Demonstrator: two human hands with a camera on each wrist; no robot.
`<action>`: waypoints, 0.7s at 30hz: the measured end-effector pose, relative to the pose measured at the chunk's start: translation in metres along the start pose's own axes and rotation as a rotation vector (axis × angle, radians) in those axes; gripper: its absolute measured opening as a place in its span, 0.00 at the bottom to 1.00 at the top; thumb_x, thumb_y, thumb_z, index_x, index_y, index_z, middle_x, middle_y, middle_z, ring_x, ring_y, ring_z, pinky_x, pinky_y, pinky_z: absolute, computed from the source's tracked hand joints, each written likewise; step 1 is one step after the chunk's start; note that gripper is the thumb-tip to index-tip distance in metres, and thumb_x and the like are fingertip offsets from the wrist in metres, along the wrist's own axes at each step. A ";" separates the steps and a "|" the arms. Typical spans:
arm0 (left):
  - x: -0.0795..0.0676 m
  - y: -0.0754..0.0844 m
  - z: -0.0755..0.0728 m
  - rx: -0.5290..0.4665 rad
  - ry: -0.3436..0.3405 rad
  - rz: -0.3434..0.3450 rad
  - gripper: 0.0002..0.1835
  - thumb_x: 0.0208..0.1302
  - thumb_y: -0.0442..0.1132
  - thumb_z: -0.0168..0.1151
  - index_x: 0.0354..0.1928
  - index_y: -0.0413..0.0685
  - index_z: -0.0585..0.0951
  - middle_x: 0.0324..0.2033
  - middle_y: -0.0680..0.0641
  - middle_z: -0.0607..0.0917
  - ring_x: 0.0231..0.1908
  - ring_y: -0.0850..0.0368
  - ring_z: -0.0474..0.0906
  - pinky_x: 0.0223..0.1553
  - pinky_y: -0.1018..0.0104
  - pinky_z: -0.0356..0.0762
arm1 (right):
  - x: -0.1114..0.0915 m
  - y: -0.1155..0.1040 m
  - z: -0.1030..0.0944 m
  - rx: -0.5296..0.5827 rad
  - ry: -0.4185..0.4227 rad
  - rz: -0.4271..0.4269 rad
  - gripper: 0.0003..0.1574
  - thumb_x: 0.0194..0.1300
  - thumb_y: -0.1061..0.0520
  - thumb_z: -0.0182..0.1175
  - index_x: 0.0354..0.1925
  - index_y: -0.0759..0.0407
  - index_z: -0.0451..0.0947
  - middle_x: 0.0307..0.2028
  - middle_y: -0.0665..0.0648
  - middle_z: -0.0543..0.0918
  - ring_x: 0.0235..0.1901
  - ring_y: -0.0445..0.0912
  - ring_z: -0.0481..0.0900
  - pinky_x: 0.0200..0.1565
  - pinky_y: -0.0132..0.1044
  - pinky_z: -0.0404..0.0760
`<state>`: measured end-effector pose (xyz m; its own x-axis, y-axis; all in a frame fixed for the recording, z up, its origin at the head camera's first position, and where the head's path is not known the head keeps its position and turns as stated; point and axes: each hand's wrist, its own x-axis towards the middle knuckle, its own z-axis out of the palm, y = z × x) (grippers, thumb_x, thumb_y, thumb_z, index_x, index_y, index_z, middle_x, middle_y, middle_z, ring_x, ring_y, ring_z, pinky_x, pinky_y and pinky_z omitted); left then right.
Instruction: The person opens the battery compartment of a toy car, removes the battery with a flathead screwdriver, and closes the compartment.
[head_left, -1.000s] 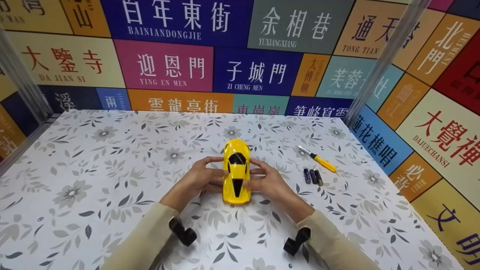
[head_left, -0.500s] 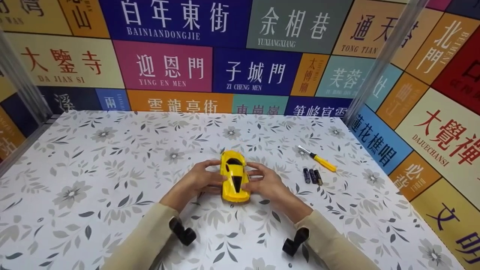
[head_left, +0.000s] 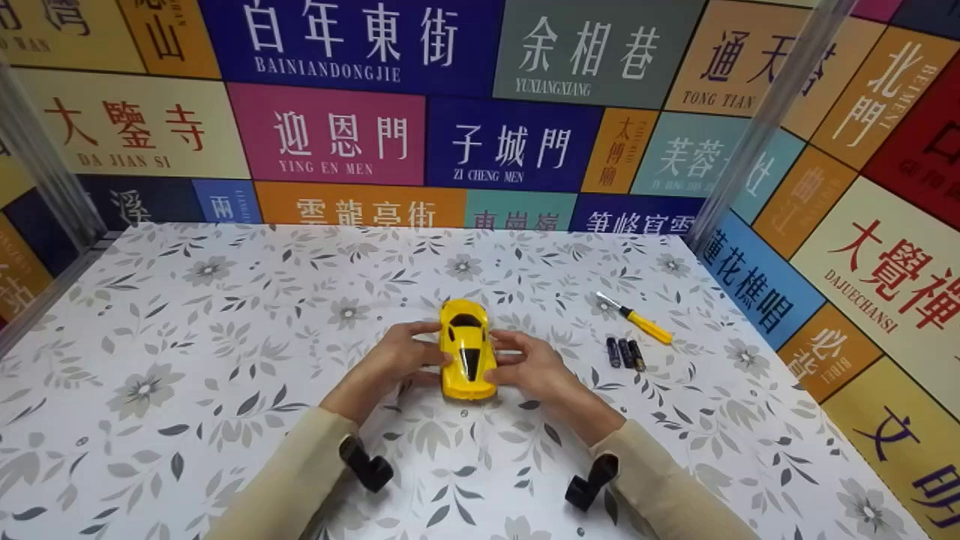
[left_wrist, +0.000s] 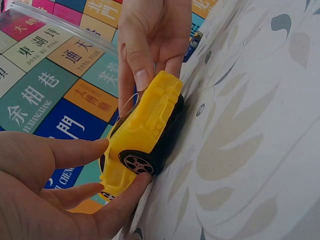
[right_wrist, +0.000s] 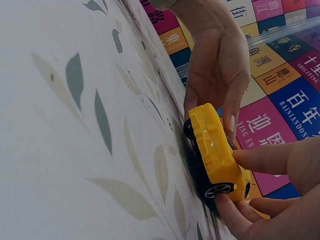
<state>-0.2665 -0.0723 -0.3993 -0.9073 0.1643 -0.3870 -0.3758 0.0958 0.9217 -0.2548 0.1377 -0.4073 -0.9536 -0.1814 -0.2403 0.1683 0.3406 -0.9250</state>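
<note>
A yellow toy car (head_left: 466,336) with dark windows is held between both hands, close over the tabletop. My left hand (head_left: 405,354) grips its left side; in the left wrist view the thumb is at the upper body and a finger touches a black wheel (left_wrist: 137,162) with a spoked hub. On the opposite side my right hand (head_left: 536,364) grips the car, its thumb near the car's near end. The right wrist view has a right fingertip at another wheel (right_wrist: 218,190). The car's underside is mostly hidden.
To the right lie three dark batteries (head_left: 625,353) side by side. Behind them is a screwdriver (head_left: 649,326) with a yellow handle. A white floral cloth (head_left: 300,450) covers the table, and a wall of colourful name panels (head_left: 330,135) stands at the back.
The car's far end has tipped down and come nearer, so the car looks shorter and flatter. Both hands keep their hold with only slight shifts.
</note>
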 end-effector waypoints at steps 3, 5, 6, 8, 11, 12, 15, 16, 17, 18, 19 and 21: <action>0.000 0.000 0.000 0.016 0.002 0.023 0.38 0.61 0.22 0.64 0.73 0.41 0.65 0.62 0.32 0.78 0.57 0.43 0.81 0.52 0.54 0.86 | 0.000 -0.001 0.000 0.001 -0.008 0.001 0.42 0.58 0.67 0.70 0.69 0.52 0.71 0.64 0.58 0.78 0.62 0.53 0.79 0.60 0.42 0.83; 0.000 0.000 -0.001 0.016 0.003 0.021 0.38 0.61 0.23 0.63 0.74 0.42 0.65 0.63 0.33 0.77 0.58 0.42 0.80 0.53 0.54 0.86 | 0.000 -0.001 0.000 -0.009 -0.004 0.005 0.42 0.58 0.67 0.70 0.69 0.50 0.72 0.64 0.58 0.78 0.62 0.53 0.79 0.61 0.42 0.82; 0.000 0.001 -0.001 0.019 0.006 0.018 0.38 0.61 0.23 0.64 0.74 0.42 0.64 0.64 0.33 0.77 0.59 0.42 0.80 0.54 0.54 0.86 | 0.000 -0.001 0.000 -0.010 -0.004 0.007 0.42 0.58 0.66 0.70 0.68 0.50 0.72 0.64 0.57 0.78 0.62 0.52 0.79 0.61 0.42 0.82; 0.000 0.001 -0.001 0.023 0.011 0.014 0.38 0.61 0.23 0.64 0.74 0.43 0.65 0.64 0.33 0.76 0.60 0.43 0.79 0.54 0.55 0.85 | 0.001 -0.002 0.001 -0.013 -0.005 0.012 0.41 0.58 0.66 0.70 0.68 0.49 0.72 0.64 0.57 0.78 0.62 0.52 0.79 0.62 0.42 0.81; 0.000 0.002 -0.001 0.022 0.014 0.012 0.38 0.61 0.24 0.64 0.74 0.42 0.65 0.64 0.33 0.76 0.59 0.43 0.79 0.53 0.55 0.86 | 0.002 -0.001 0.000 -0.019 -0.003 0.012 0.42 0.58 0.66 0.70 0.68 0.49 0.72 0.64 0.56 0.79 0.61 0.52 0.79 0.62 0.43 0.81; 0.000 0.001 -0.001 0.017 0.014 0.015 0.38 0.61 0.24 0.64 0.74 0.42 0.65 0.64 0.33 0.76 0.59 0.43 0.80 0.53 0.55 0.86 | 0.002 0.000 0.000 -0.019 -0.004 0.010 0.42 0.58 0.67 0.70 0.68 0.49 0.72 0.64 0.57 0.78 0.61 0.52 0.79 0.62 0.43 0.81; -0.001 0.000 0.000 0.005 0.009 0.030 0.37 0.63 0.24 0.63 0.74 0.40 0.64 0.63 0.32 0.77 0.58 0.42 0.80 0.52 0.54 0.86 | 0.002 0.001 0.000 -0.004 -0.010 0.007 0.42 0.58 0.67 0.70 0.69 0.50 0.71 0.65 0.58 0.77 0.62 0.53 0.79 0.62 0.43 0.81; -0.001 0.000 0.000 0.006 0.011 0.032 0.36 0.63 0.25 0.62 0.74 0.40 0.64 0.63 0.32 0.77 0.58 0.42 0.80 0.52 0.54 0.86 | 0.002 0.002 -0.001 0.001 -0.013 0.006 0.42 0.59 0.66 0.69 0.69 0.51 0.70 0.66 0.57 0.77 0.62 0.53 0.79 0.62 0.43 0.81; -0.002 -0.001 -0.001 0.017 0.011 0.034 0.36 0.64 0.26 0.61 0.74 0.40 0.63 0.63 0.32 0.77 0.58 0.41 0.80 0.52 0.54 0.86 | 0.001 0.002 -0.001 0.006 -0.018 0.006 0.42 0.60 0.65 0.69 0.70 0.52 0.69 0.66 0.58 0.76 0.63 0.53 0.78 0.61 0.43 0.82; -0.002 -0.001 -0.001 0.035 0.017 0.034 0.35 0.66 0.27 0.61 0.74 0.40 0.63 0.63 0.32 0.77 0.58 0.42 0.80 0.51 0.55 0.87 | 0.000 0.002 -0.003 0.010 -0.023 0.005 0.42 0.61 0.64 0.69 0.71 0.52 0.68 0.67 0.58 0.75 0.63 0.54 0.78 0.61 0.44 0.82; -0.003 -0.001 -0.002 0.061 0.022 0.033 0.34 0.67 0.29 0.60 0.74 0.41 0.63 0.64 0.33 0.77 0.59 0.42 0.79 0.50 0.56 0.87 | -0.001 0.001 -0.004 0.004 -0.024 0.008 0.41 0.63 0.62 0.68 0.72 0.52 0.67 0.68 0.57 0.74 0.64 0.54 0.77 0.61 0.45 0.82; -0.004 -0.001 -0.007 0.138 0.039 0.039 0.33 0.70 0.34 0.59 0.75 0.42 0.62 0.65 0.34 0.76 0.59 0.42 0.79 0.48 0.57 0.88 | -0.004 -0.002 -0.010 -0.035 -0.018 0.010 0.40 0.66 0.56 0.66 0.73 0.51 0.66 0.69 0.55 0.73 0.65 0.53 0.76 0.63 0.47 0.80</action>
